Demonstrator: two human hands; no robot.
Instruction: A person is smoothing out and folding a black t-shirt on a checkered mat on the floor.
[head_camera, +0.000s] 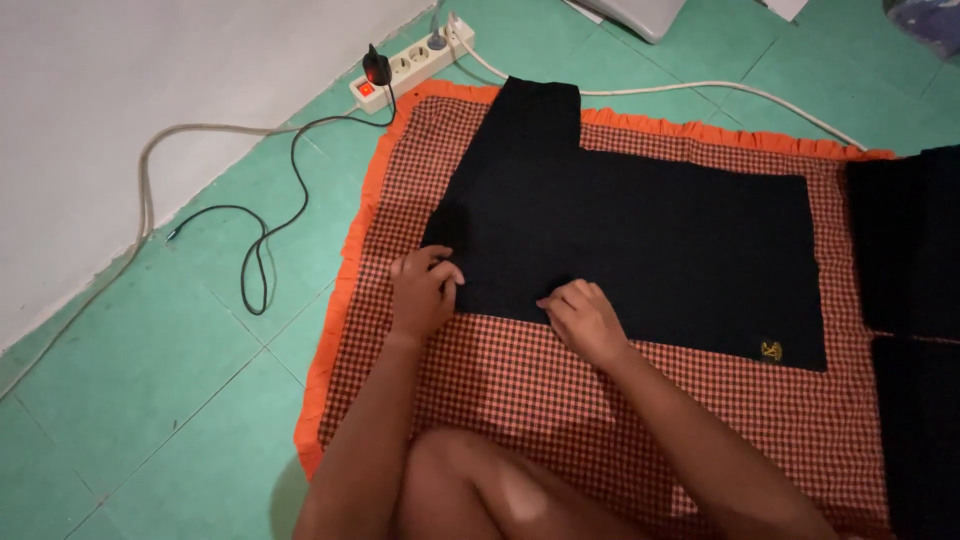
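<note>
A black garment (640, 240) lies spread flat on a red-and-black checked mat (540, 390) with an orange frilled edge. It has a small yellow emblem (771, 350) near its lower right corner. My left hand (422, 292) pinches the garment's near left corner, fingers curled on the cloth. My right hand (583, 320) rests on the garment's near hem, fingers bent onto the fabric edge. My bare knee (470, 490) shows at the bottom.
A white power strip (412, 65) with a lit red switch and a black plug lies at the mat's far corner. Black and white cables (262, 240) trail over the green tiled floor. More dark cloth (910, 300) lies at the right. A white wall stands left.
</note>
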